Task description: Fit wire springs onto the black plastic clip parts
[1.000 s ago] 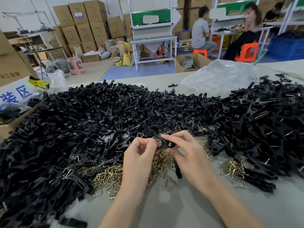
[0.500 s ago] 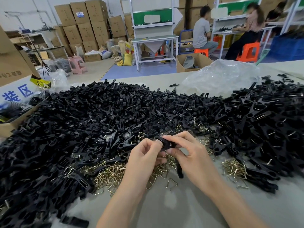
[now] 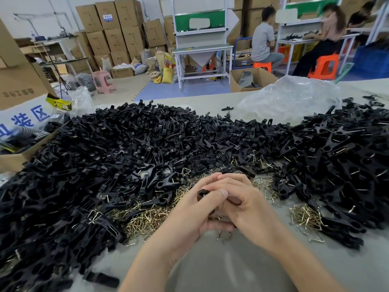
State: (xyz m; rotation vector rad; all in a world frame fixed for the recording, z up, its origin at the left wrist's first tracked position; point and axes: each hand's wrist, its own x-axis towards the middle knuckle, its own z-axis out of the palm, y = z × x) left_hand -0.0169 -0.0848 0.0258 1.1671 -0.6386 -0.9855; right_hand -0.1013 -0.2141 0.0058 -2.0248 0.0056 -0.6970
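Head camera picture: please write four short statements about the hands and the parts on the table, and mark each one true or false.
1. The left hand and the right hand are closed together around one black clip part. True.
2. The wire springs are sorted in a tray. False: they lie loose on the table, in small heaps at the edge of the heap of black clip parts.
3. A clear plastic bag lies on the table beyond the heap of black clip parts. True.
4. The stool on the floor at the far left is blue. False: it is pink.
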